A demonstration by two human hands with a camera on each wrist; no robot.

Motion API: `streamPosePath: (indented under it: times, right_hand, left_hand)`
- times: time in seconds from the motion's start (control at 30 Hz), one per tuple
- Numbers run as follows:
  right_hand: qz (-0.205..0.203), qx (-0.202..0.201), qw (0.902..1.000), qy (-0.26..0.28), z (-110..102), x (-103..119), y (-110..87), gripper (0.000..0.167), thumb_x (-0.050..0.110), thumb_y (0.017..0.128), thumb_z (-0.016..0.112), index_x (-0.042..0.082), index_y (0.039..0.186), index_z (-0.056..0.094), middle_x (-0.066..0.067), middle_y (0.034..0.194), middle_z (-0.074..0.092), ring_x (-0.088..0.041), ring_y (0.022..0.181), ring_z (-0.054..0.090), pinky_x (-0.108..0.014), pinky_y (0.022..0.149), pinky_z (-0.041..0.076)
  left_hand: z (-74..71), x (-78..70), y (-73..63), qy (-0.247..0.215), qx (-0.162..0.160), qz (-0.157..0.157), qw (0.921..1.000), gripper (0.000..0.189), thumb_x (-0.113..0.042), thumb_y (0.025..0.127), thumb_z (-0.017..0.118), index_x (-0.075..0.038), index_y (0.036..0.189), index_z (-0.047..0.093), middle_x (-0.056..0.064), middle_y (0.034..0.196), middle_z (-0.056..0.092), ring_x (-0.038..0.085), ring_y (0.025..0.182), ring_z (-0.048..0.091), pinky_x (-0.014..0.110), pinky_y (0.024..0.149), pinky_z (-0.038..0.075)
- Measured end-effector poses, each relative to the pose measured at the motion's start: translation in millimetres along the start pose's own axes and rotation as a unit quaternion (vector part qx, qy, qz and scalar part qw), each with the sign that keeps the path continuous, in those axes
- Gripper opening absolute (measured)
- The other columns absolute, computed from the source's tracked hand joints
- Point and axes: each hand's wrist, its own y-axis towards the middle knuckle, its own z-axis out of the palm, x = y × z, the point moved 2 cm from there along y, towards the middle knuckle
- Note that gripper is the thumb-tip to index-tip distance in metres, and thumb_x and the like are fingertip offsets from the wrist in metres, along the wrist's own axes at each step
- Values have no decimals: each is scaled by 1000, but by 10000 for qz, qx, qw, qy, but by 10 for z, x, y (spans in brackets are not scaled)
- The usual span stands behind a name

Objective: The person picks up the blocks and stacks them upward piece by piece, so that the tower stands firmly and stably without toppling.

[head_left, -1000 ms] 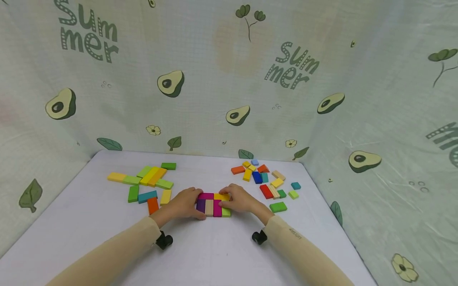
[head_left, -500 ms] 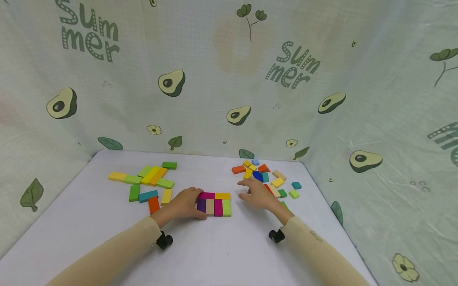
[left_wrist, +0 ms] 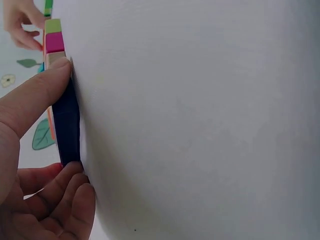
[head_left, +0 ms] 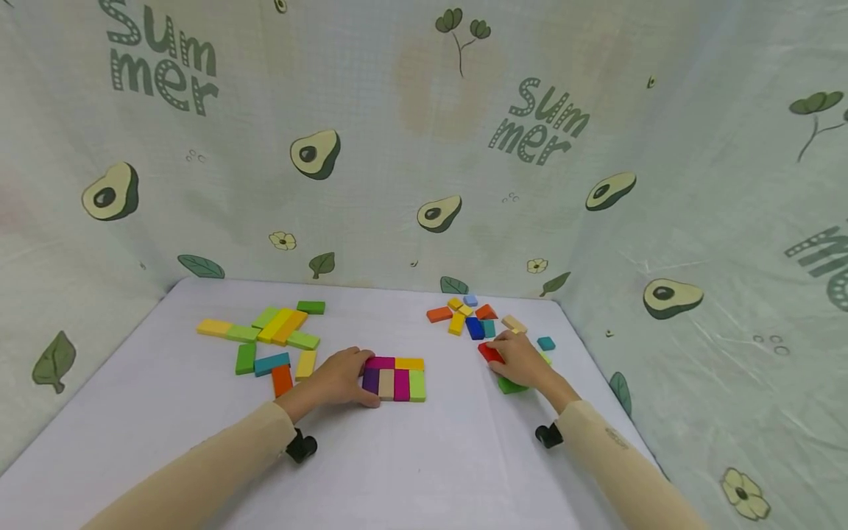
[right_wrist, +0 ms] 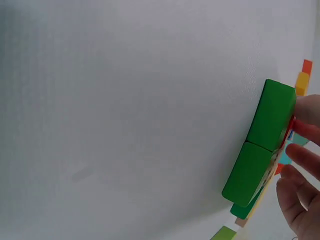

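Note:
My left hand [head_left: 341, 377] grips the left end of a flat arrangement of coloured wooden blocks at the table's middle. Its thumb touches the front edge by the dark purple block [left_wrist: 66, 125] and the beige block [head_left: 386, 384]; its fingers curl at the back near a magenta block [head_left: 380, 363]. A yellow block [head_left: 409, 364], another magenta block [head_left: 401, 385] and a light green block [head_left: 417, 385] complete the row. On the right, my right hand [head_left: 522, 361] pinches a red block [head_left: 490, 352] between thumb and fingers. A green block [head_left: 511, 385] lies below that hand.
Several loose blocks lie behind the right hand, including an orange block [head_left: 439, 315], a dark blue block [head_left: 475, 328] and a teal block [head_left: 546, 343]. At left lies a figure of green, yellow and orange blocks [head_left: 288, 328]. A patterned cloth [head_left: 371, 258] hangs behind the white table [head_left: 397, 471].
My right hand has let go of the arrangement's right side, moved right to the loose blocks and taken hold of the red block. The left hand has stayed in place.

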Motion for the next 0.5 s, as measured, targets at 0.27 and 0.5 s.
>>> streamPosePath:
  times: [0.27,0.5]
  right_hand:
    - [-232,-33,9996,179,34,30,-47,41,15,99,77,14,139,72,-14,123,63,-28,110,56,-44,95,57]
    - [-245,71,9988,414,29,135,-112,40,8,97,78,15,136,75,-6,110,67,-19,98,59,-36,88,58]
  left_hand:
    - [2,2,3,-59,1,0,10000,95,-48,75,96,-6,150,56,16,147,61,33,134,58,56,112,50]
    - [-17,-21,-13,-24,15,-38,10000,96,-48,75,96,-5,151,56,19,147,60,36,135,57,58,112,50]
